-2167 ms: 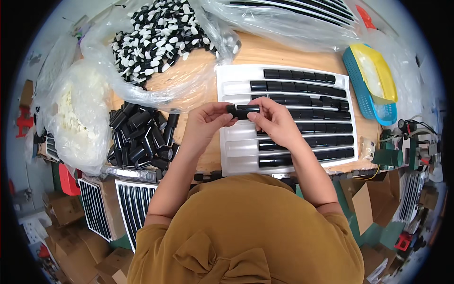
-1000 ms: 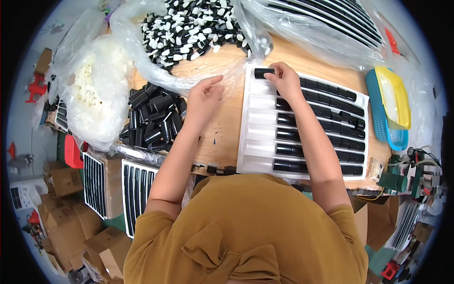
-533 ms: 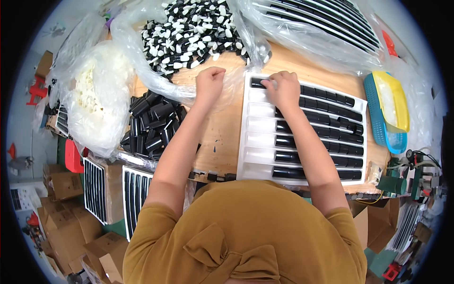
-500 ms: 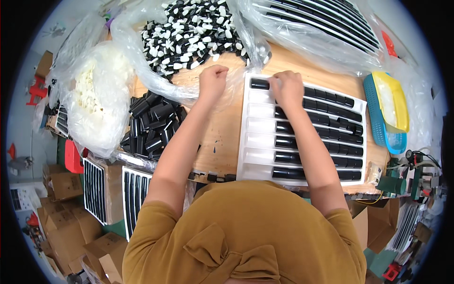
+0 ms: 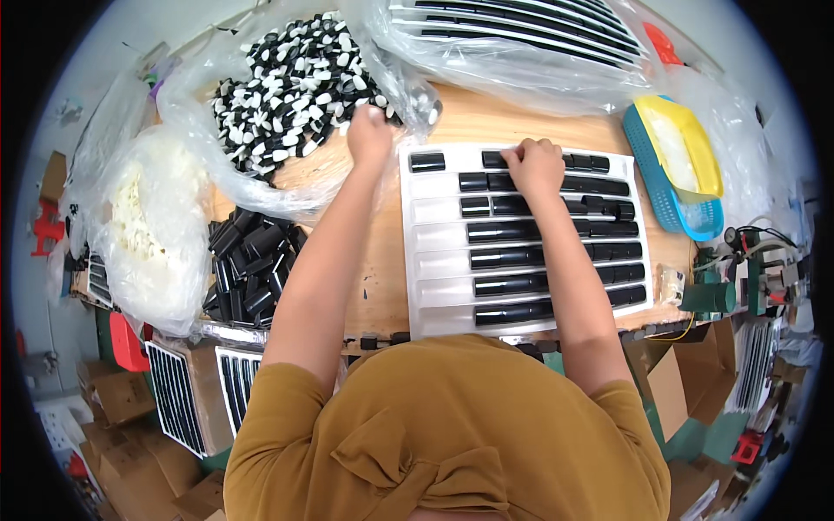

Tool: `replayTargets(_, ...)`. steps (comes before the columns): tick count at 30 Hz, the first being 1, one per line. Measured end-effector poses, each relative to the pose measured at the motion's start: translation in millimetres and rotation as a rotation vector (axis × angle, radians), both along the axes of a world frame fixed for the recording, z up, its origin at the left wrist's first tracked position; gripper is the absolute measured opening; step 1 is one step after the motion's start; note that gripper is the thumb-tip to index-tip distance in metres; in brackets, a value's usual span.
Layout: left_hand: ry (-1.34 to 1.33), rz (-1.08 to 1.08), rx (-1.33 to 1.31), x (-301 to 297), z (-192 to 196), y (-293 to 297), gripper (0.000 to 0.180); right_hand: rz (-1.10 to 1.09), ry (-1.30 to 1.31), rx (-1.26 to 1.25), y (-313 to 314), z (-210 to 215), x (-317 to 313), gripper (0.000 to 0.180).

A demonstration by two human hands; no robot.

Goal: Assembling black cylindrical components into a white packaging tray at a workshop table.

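My left hand point(image 5: 369, 137) is at the near right edge of a heap of small black-and-white pieces point(image 5: 291, 91). Its fingers are drawn together, with something whitish at the tips that I cannot make out. Over the far row of a white ribbed tray point(image 5: 419, 260) is my right hand point(image 5: 536, 165), thumb and fingers closed at a short glossy black cylinder point(image 5: 494, 159) lying in the groove. Another black cylinder point(image 5: 426, 162) lies alone at that row's left end. Rows of similar cylinders fill the grooves' middle and right, partly hidden by my right forearm.
Loose black tubes point(image 5: 252, 265) are piled left of my left forearm. A clear bag of cream-coloured pieces point(image 5: 143, 213) lies farther left. Plastic-wrapped loaded trays point(image 5: 530, 35) sit at the back. Yellow point(image 5: 682, 143) and blue baskets point(image 5: 647, 161) stand right of the tray.
The whole view has shifted. My left hand has moved from bare tabletop to the heap's edge. My right hand has moved rightward along the tray's far row, away from the lone cylinder.
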State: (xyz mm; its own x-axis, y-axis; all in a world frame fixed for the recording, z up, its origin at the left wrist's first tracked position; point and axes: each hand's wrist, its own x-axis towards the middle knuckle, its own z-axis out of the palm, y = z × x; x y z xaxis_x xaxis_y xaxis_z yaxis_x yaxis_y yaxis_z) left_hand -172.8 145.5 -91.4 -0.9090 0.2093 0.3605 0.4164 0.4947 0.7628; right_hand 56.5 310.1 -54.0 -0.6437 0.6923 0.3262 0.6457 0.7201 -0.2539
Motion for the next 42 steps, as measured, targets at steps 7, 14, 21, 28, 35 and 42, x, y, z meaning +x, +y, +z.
replayTargets(7,-0.453,-0.245,0.518,63.2,55.5,-59.5,0.018,-0.070,-0.112,-0.023,-13.7,0.5,-11.5,0.044)
replayTargets(14,-0.821,-0.450,0.485,118.5,44.3,-95.7,0.027,-0.103,-0.182,-0.008,-14.6,5.7,-15.0,0.044)
replayTargets(21,-0.774,-0.448,0.492,134.2,33.6,-102.5,0.037,0.175,0.575,-0.441,-37.7,13.1,-4.5,0.033)
replayTargets(28,-0.748,-0.661,0.487,177.9,89.5,-101.0,0.028,0.575,0.588,-1.218,-81.9,75.6,66.8,0.021)
replayTargets(35,-0.782,-0.812,0.337,174.9,94.2,-100.4,0.039,0.605,0.624,-1.330,-91.4,67.7,86.8,0.020)
replayTargets(42,-0.848,-0.686,0.434,187.6,109.6,-115.6,0.040,0.639,0.474,-1.189,-111.0,76.2,86.3,0.019)
